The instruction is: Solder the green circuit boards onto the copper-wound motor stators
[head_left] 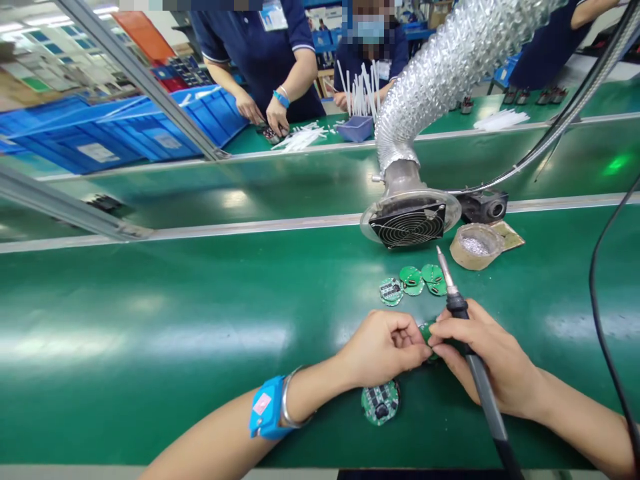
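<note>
My left hand [383, 348] and my right hand [483, 357] meet over a small round green circuit board [427, 331], pinching it between their fingertips just above the green work surface [200, 313]. My right hand also holds a soldering iron [457, 303], its metal tip pointing up and away from me and its handle running back under my palm. Another round board [381, 402] lies flat below my left hand. Three more round boards [413, 283] lie in a row beyond my hands. A blue wrist strap [267, 407] sits on my left wrist.
A fume fan [409, 220] on a silver flexible duct stands beyond the boards, next to a solder roll [475, 245]. A black cable [600, 313] loops at the right. Across the belt, other people handle white sticks [303, 137] beside blue bins [100, 137].
</note>
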`<state>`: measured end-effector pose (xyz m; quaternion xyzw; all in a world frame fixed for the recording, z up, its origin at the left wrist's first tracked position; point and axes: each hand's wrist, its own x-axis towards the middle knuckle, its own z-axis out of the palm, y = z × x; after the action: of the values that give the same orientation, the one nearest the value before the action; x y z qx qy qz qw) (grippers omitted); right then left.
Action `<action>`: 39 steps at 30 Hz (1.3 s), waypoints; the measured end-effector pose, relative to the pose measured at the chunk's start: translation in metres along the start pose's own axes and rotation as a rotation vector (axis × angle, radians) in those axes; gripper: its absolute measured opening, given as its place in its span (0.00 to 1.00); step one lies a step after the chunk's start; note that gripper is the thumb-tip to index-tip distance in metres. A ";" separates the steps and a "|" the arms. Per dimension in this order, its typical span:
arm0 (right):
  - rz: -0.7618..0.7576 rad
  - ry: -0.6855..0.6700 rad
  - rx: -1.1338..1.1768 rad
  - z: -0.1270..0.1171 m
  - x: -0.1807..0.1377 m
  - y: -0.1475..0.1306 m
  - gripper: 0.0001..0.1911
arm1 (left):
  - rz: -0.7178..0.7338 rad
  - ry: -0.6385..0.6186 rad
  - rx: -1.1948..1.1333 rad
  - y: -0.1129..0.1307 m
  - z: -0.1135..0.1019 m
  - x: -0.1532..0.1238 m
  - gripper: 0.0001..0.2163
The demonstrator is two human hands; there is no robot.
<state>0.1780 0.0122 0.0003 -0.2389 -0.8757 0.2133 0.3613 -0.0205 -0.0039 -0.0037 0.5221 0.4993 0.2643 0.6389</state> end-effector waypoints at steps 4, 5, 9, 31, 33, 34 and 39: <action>0.159 -0.026 0.061 0.005 -0.002 0.000 0.16 | 0.065 0.016 0.012 -0.004 0.000 -0.003 0.11; 0.200 -0.028 0.086 0.005 -0.003 0.000 0.16 | 0.094 0.038 0.029 -0.005 0.001 -0.004 0.11; 0.244 -0.002 0.116 0.001 -0.007 0.004 0.14 | 0.183 0.155 0.196 -0.003 0.005 -0.005 0.08; 0.065 0.040 -0.103 -0.038 -0.028 -0.037 0.18 | 0.261 0.224 0.359 0.000 0.009 -0.005 0.06; 0.060 0.048 -0.104 -0.037 -0.029 -0.036 0.19 | 0.272 0.228 0.369 -0.001 0.009 -0.006 0.06; 0.060 0.053 -0.103 -0.036 -0.029 -0.036 0.19 | 0.278 0.230 0.372 -0.001 0.009 -0.006 0.06; 0.078 0.067 -0.094 -0.033 -0.028 -0.035 0.19 | 0.300 0.237 0.393 -0.002 0.009 -0.006 0.06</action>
<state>0.2103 -0.0250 0.0259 -0.2965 -0.8622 0.1780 0.3701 -0.0153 -0.0133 -0.0042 0.6697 0.5294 0.3133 0.4160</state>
